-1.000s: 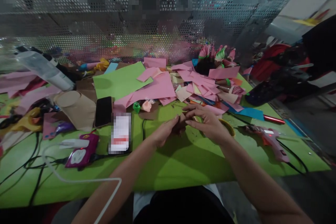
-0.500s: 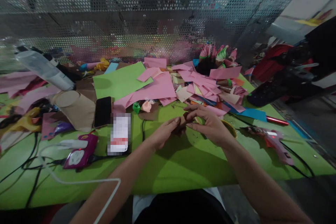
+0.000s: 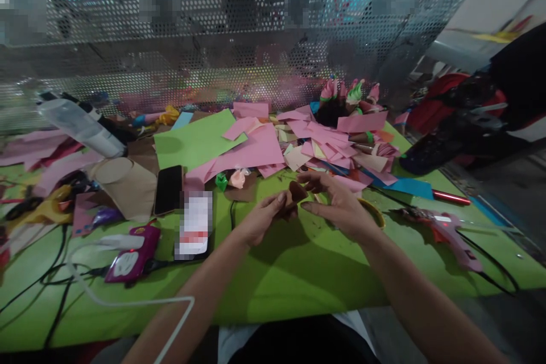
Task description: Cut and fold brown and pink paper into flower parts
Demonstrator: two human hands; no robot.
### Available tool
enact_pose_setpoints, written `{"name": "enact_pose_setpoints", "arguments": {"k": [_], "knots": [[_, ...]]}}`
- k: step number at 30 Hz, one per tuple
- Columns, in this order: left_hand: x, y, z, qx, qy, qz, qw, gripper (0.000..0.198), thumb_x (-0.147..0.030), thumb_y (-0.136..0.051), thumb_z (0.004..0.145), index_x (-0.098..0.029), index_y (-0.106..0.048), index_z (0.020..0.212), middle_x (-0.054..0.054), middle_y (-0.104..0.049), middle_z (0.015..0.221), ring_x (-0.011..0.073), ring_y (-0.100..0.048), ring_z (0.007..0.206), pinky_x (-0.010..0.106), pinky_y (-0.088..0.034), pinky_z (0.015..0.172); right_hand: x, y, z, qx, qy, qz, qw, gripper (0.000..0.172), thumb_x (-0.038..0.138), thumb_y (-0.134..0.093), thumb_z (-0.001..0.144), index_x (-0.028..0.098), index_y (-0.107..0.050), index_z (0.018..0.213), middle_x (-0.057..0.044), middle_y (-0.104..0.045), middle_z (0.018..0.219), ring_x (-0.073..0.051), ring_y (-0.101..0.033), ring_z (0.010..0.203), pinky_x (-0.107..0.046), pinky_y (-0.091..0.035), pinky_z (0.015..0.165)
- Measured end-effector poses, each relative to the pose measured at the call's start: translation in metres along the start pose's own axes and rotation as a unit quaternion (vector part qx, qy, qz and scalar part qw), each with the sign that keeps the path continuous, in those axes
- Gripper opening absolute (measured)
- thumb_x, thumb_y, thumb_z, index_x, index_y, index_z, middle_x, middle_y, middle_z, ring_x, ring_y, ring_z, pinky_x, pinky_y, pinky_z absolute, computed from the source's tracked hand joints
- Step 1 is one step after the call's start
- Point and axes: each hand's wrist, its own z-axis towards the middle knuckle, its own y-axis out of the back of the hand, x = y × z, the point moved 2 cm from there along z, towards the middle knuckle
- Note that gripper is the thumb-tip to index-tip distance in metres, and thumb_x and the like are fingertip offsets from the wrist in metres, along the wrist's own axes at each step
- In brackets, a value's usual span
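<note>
My left hand (image 3: 261, 220) grips a small curled piece of brown paper (image 3: 295, 195) over the green tabletop, its thumb pressed against the near side. Close on the right, my right hand (image 3: 339, 205) has thumb and fingers spread apart, with the fingertips beside the paper's edge and nothing visible between them. Partly behind my right wrist lies a yellow ring (image 3: 375, 214), perhaps a tape roll. Beyond the hands rest a small green wrapped bundle (image 3: 221, 181) and a peach one (image 3: 239, 178).
Pink paper sheets (image 3: 260, 145) and a light-green sheet (image 3: 191, 139) cover the back. A pink glue gun (image 3: 454, 239) with its cord lies right. To the left are a black phone (image 3: 168, 189), a lit phone (image 3: 194, 224), a purple power socket (image 3: 139, 250) and a white cable (image 3: 132, 300).
My right hand's fingers have come away from the brown paper and spread. More of the paper now shows, curled up in my left hand. The view has shifted slightly.
</note>
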Motion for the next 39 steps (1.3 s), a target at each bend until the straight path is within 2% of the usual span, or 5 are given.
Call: {"name": "enact_pose_setpoints", "arguments": {"k": [6,13,19,24,39], "knots": [[0.002,0.002,0.001,-0.001,-0.004,0.017,1.0,0.058,-0.066,-0.076,0.068,-0.014,-0.072,0.093,0.005,-0.068,0.078,0.0143,-0.058,0.072,0.026,-0.044,0.071,-0.001,-0.001,0.0,-0.011,0.045,-0.021,0.999,0.014,0.034,-0.072,0.082,0.029,-0.073,0.095,-0.006,-0.065,0.118,-0.027,-0.056,0.119,-0.047,-0.042,0.104],[0.003,0.004,0.001,-0.03,-0.008,0.078,0.996,0.061,-0.059,-0.076,0.073,-0.018,-0.068,0.117,0.009,-0.069,0.11,0.0191,-0.06,0.096,0.029,-0.044,0.083,-0.003,-0.004,-0.001,0.014,0.02,-0.058,0.998,0.018,0.045,-0.071,0.082,0.029,-0.074,0.091,-0.008,-0.058,0.128,-0.03,-0.049,0.128,-0.051,-0.037,0.109],[-0.003,0.0,0.0,0.005,-0.065,0.214,0.975,0.056,-0.055,-0.063,0.086,-0.02,-0.061,0.129,0.009,-0.066,0.124,0.0235,-0.058,0.111,0.031,-0.044,0.091,-0.003,-0.006,0.0,0.0,0.023,-0.055,0.998,0.022,0.044,-0.064,0.087,0.026,-0.075,0.08,-0.009,-0.062,0.12,-0.029,-0.053,0.122,-0.049,-0.041,0.104],[-0.003,-0.001,0.0,0.018,-0.096,0.22,0.971,0.049,-0.045,-0.065,0.086,-0.019,-0.061,0.127,0.01,-0.062,0.132,0.026,-0.053,0.124,0.035,-0.037,0.106,-0.008,-0.006,0.001,-0.018,0.011,-0.054,0.998,0.02,0.038,-0.064,0.087,0.025,-0.073,0.076,-0.008,-0.064,0.115,-0.027,-0.057,0.116,-0.045,-0.043,0.099],[-0.002,-0.003,0.0,0.018,-0.103,0.275,0.956,0.046,-0.034,-0.06,0.089,-0.02,-0.06,0.132,0.006,-0.068,0.104,0.0174,-0.057,0.08,0.03,-0.046,0.08,-0.009,-0.007,0.001,-0.044,0.025,-0.096,0.994,0.022,0.036,-0.065,0.085,0.022,-0.068,0.068,-0.009,-0.066,0.108,-0.027,-0.06,0.108,-0.046,-0.044,0.094]]}}
